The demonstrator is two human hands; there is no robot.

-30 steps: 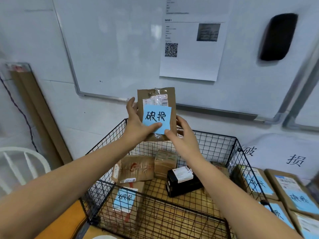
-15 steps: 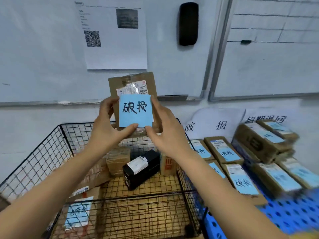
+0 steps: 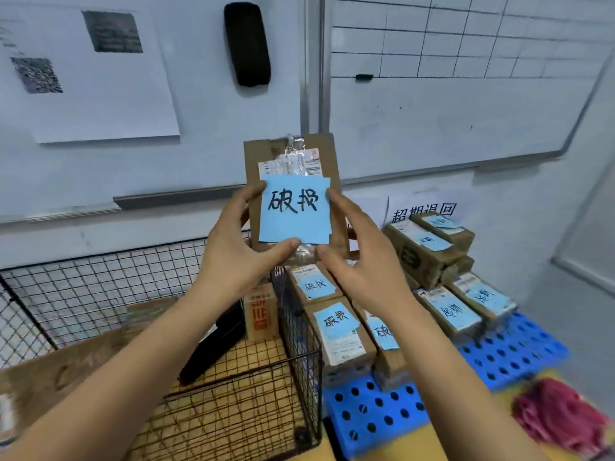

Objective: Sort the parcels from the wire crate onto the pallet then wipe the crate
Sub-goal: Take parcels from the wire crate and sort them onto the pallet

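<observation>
Left hand [image 3: 233, 261] and right hand [image 3: 366, 274] are gripping one parcel [image 3: 263, 161] mid-frame; several are sitting on the pallet [image 3: 376, 414] lower right, others lying in the crate [image 3: 100, 287].

The left hand [image 3: 233, 257] and the right hand [image 3: 362, 271] were bare, with long, slim fingers. The left forearm [image 3: 116, 377] and the right forearm [image 3: 449, 377] were bare too, from the wrists to the bottom edge of the view. Clothing could not be made out.
</observation>
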